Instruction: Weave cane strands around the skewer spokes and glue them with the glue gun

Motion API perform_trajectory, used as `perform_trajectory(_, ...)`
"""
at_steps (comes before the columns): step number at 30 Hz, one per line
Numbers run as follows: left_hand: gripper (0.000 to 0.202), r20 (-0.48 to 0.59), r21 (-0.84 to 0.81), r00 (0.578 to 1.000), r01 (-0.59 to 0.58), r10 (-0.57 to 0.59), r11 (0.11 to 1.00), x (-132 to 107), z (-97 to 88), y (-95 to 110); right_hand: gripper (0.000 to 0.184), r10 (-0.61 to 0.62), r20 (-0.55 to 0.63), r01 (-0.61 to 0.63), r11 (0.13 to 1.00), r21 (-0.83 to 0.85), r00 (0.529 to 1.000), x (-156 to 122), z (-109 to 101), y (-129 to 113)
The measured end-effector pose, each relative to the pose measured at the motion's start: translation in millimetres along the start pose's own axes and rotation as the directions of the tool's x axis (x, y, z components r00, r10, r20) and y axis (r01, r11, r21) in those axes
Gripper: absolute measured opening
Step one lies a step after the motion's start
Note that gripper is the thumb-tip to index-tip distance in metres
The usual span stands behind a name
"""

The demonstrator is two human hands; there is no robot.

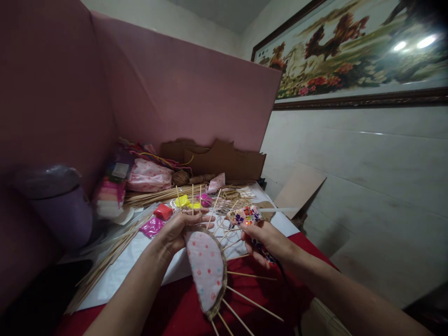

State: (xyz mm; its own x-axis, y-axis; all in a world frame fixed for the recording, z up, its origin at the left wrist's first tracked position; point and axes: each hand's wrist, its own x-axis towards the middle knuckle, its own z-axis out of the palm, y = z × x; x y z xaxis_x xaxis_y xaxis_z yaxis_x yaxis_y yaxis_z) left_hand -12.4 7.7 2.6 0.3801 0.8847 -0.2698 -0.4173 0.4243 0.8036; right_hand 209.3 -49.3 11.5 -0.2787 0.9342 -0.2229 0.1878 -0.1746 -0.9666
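Note:
My left hand (184, 228) is closed around the upper end of a half-round craft piece (207, 268). Its face is pale cloth with red and blue dots, and brown cord runs along the curved rim. Thin wooden sticks (254, 304) fan outward from that rim; some pass by my left fingers. Wrapped around the handle of a flower-patterned hot glue gun (243, 215) is my right hand (263, 240). The gun points left toward the sticks, with a long whitish glue stick (278, 210) projecting from its back. Its tip is hard to make out among the sticks.
Bundles of wooden sticks (112, 256) lie on the white sheet at left. Beyond are red (163, 212), yellow and magenta packets, a twine ball (180, 178) and torn cardboard (224, 158). A purple bin (61, 210) stands left. Red cloth (168, 308) covers the near side.

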Motion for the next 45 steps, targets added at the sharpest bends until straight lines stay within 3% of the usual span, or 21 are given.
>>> perform_trajectory(45,0.036,0.026,-0.034,1.0,0.002,-0.002,0.999,2.9,-4.5,-2.6,0.035,0.017,-0.039,-0.017,1.0,0.0,0.999,-1.1,0.2,-6.5)
